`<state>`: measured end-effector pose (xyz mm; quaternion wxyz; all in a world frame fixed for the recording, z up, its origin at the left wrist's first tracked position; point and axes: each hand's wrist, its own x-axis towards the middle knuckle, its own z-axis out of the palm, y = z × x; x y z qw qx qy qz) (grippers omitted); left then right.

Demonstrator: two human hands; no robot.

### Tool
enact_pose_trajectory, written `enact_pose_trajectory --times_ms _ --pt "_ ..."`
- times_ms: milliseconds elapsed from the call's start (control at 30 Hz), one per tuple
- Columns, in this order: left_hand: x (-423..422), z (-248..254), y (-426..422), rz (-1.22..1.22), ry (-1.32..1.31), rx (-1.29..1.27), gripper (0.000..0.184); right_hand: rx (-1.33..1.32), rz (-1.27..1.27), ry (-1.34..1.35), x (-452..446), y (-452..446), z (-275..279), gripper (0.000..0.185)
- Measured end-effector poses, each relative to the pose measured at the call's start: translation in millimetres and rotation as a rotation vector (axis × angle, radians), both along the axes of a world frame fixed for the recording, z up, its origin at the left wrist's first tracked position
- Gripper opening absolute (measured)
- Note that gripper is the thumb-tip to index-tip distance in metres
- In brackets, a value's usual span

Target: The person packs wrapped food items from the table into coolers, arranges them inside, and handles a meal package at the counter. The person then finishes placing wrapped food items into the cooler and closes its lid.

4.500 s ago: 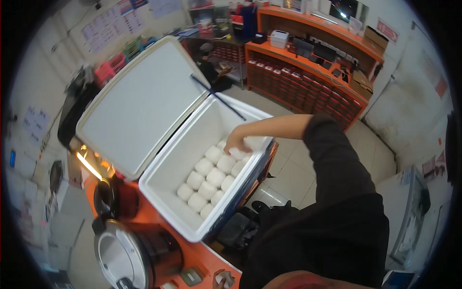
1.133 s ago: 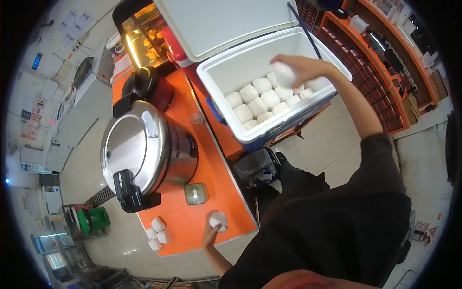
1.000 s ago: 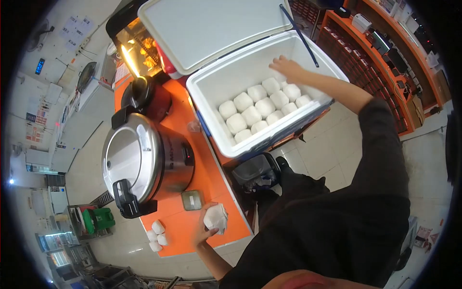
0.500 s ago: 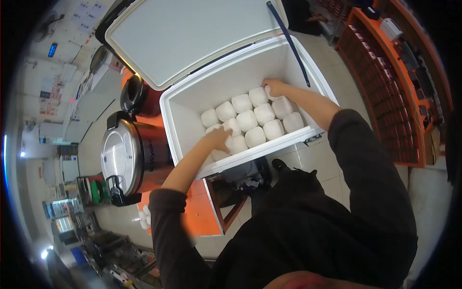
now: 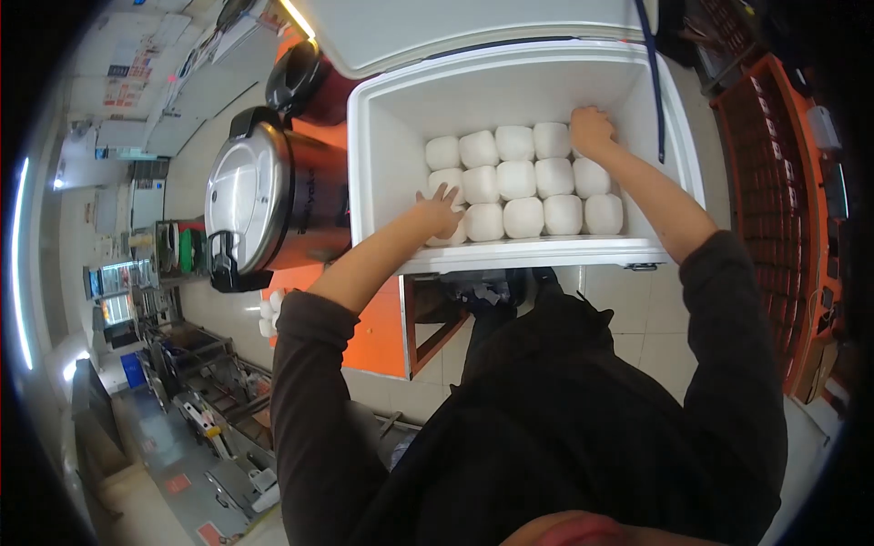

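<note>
White rounded bundles [image 5: 517, 180], whose contents I cannot make out, sit in rows on the floor of a white cooler box [image 5: 401, 100]. My left hand [image 5: 437, 217] lies over the bundles at the front left, fingers spread and gripping nothing. At the back right end of the rows, my right hand [image 5: 592, 130] has its fingers curled down around a white bundle that it mostly hides. The cooler's lid [image 5: 473, 23] stands raised behind the box, and a dark strap [image 5: 652, 82] runs from it down into the right side.
Left of the cooler stands a large steel rice cooker [image 5: 246, 196], with another dark pot [image 5: 296, 82] behind it. An orange cabinet [image 5: 373, 328] is below the box. Orange shelving [image 5: 774, 182] lines the right side, and the tiled floor [image 5: 646, 318] shows below.
My view has turned, so the cooler appears straighter and farther right and up. My right hand remains at the back right bundles, and my left hand's fingers are more spread over the front left.
</note>
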<state>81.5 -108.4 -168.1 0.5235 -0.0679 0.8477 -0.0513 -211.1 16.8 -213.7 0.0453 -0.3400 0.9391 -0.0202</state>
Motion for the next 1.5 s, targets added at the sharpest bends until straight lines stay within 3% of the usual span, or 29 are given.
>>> enact_pose_trajectory --times_ms 67,133,167,200,233,267,300,333,400,433,467,533,567,633,667,733,867,900,1000,1033,1100,1200,1300,1333,1367,1400,1433,1500 --pt "2.0 -7.5 -12.2 0.041 -0.062 0.147 0.068 0.153 0.302 -0.024 21.9 0.7 29.5 0.026" --pt "15.1 61.8 -3.7 0.049 0.168 0.276 0.062 0.131 0.652 -0.212 14.6 -12.7 23.9 0.032" --pt "31.4 82.0 -6.9 0.113 0.555 0.499 0.057 0.005 0.712 -0.371 31.2 -10.5 58.5 0.038" --pt "56.4 102.5 -11.3 0.158 0.951 0.693 0.051 0.040 0.709 -0.524 43.6 -14.2 81.2 0.038" --pt "84.3 149.5 -8.1 0.311 1.187 0.830 0.045 0.025 0.692 -0.763 65.4 -15.3 121.0 0.034" --pt "115.6 185.1 -1.4 0.447 1.434 0.962 0.040 0.056 0.781 -0.759 90.7 -14.9 164.8 0.032" --pt "162.2 191.1 -2.2 0.568 1.647 0.964 0.035 -0.132 0.850 -0.884 112.2 -10.1 178.6 0.033" --pt "210.4 195.2 -5.9 0.672 1.863 0.968 0.031 -0.127 0.824 -1.026 148.3 -10.1 219.5 0.033" --pt "310.1 147.7 -22.1 0.936 2.312 1.058 0.024 -0.167 0.849 -1.193 206.5 -10.1 248.2 0.034" --pt "354.6 124.3 -31.3 1.157 2.376 0.670 0.023 -0.118 0.936 -1.326 234.7 -16.0 249.4 0.034" --pt "400.0 96.3 -39.6 1.367 2.381 0.268 0.022 -0.061 1.016 -1.461 264.5 -24.8 247.5 0.033" --pt "499.5 7.7 -72.6 1.670 2.122 -0.218 0.023 0.166 0.988 -1.654 338.8 -53.3 228.7 0.033" --pt "546.5 -32.9 -90.1 1.679 2.144 -0.242 0.023 0.264 1.037 -1.640 378.7 -74.3 209.4 0.032" --pt "623.1 -99.9 -120.2 1.618 1.419 -0.696 0.044 0.355 1.190 -1.455 457.4 -112.2 142.9 0.031" --pt "638.8 -112.4 -132.8 1.630 1.426 -0.704 0.044 0.337 1.289 -1.289 495.2 -129.2 100.7 0.030" --pt "657.6 -129.5 -167.1 1.609 0.897 -0.827 0.065 0.261 1.440 -1.188 573.2 -171.8 11.6 0.028" --pt "683.0 -160.0 -191.8 1.548 0.868 -0.746 0.071 0.005 1.615 -0.857 718.7 -266.3 -62.7 0.040" --pt "680.2 -166.0 -187.9 1.549 0.880 -0.735 0.068 -0.066 1.549 -0.765 750.1 -292.9 -81.5 0.046" --pt "651.9 -152.5 -135.6 1.578 1.052 -0.794 0.061 -0.295 1.314 -0.649 826.1 -348.2 -82.2 0.064" --pt "637.7 -149.7 -118.4 1.647 1.058 -0.770 0.061 -0.290 1.332 -0.642 842.2 -362.1 -81.8 0.064" --pt "608.1 -148.6 -77.6 1.718 1.021 -0.784 0.064 -0.129 1.200 -0.335 870.0 -379.9 -84.4 0.073" --pt "558.0 -140.3 -26.7 1.862 0.918 -0.788 0.061 -0.045 1.321 -0.327 869.0 -393.8 -131.0 0.075" --pt "529.5 -168.1 9.6 1.800 0.803 -0.880 0.054 0.018 1.392 -0.313 843.6 -371.5 -124.8 0.071" --pt "523.9 -161.8 17.9 1.789 0.820 -0.853 0.054 0.049 1.395 -0.393 829.1 -356.2 -121.2 0.068" --pt "527.9 -155.3 26.8 1.537 0.846 -0.780 0.065 0.074 1.380 -0.474 813.2 -337.8 -117.3 0.066" --pt "532.0 -147.8 33.1 1.273 0.871 -0.699 0.076 0.173 1.335 -0.909 792.1 -322.9 -112.3 0.064" --pt "533.8 -162.1 36.6 1.237 0.901 -0.661 0.076 0.252 1.250 -1.343 768.1 -307.5 -107.5 0.061" --pt "542.2 -208.5 41.6 1.042 0.945 -0.577 0.073 0.187 1.157 -1.767 716.2 -250.6 -46.2 0.060"
